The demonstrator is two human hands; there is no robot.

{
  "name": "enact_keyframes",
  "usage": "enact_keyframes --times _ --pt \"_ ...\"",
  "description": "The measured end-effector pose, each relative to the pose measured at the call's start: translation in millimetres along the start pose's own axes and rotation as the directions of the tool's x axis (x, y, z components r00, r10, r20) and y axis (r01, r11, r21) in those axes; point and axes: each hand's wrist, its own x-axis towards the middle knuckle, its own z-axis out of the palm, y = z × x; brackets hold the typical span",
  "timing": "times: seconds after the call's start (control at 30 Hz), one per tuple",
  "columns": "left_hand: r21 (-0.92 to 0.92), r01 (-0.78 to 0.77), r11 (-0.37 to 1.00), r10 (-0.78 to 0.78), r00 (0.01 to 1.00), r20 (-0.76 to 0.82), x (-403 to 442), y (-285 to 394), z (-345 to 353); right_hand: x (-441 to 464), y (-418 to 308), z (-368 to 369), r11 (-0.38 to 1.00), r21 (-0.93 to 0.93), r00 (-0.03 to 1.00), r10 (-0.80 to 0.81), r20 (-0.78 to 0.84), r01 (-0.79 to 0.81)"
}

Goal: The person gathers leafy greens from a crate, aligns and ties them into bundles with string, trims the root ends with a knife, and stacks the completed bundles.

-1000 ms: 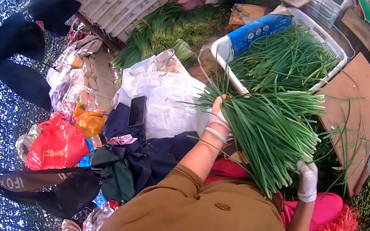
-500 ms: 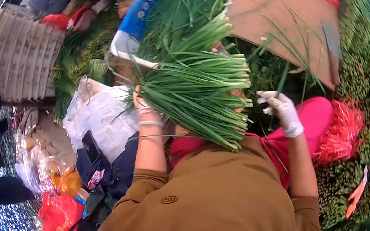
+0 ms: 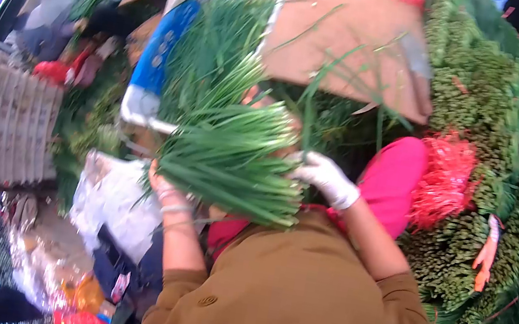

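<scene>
Frame centre: left hand (image 3: pixel 164 187) grasps greens (image 3: pixel 232 164), which could splay if the right hand (image 3: pixel 328 178), grip unclear, tugs unevenly.

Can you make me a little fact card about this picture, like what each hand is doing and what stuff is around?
Left hand: holding the leafy end of a green bunch
Right hand: white-gloved, at the bunch's pale ends
Crate: white, with more greens inside
Board: brown, beside the crate
Red strands: heaped beside the pink trouser leg
</scene>
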Motion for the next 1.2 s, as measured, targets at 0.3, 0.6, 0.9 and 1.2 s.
enact_keyframes --times 0.3,0.6,0.9,1.2 --pt "0.026 -0.05 0.998 0.051 0.999 -0.009 -4.5 6.0 13.3 17.2 32.5 16.5 0.969 -0.112 0.94 -0.241 -0.241 0.22" --pt "-0.001 -0.103 0.995 0.103 0.992 -0.074 -22.6 2.8 61.8 9.5 7.3 10.4 0.912 -0.41 0.98 -0.087 -0.18 0.006" --pt "-0.01 -0.084 0.996 0.083 0.99 -0.116 -8.5 7.2 21.4 -0.7 -14.2 6.5 0.969 -0.169 0.971 0.203 0.129 -0.18" --pt "-0.011 -0.053 0.999 0.052 0.997 -0.063 -3.8 7.2 13.8 -12.9 -44.9 6.8 0.995 -0.058 0.991 0.085 0.106 -0.079"
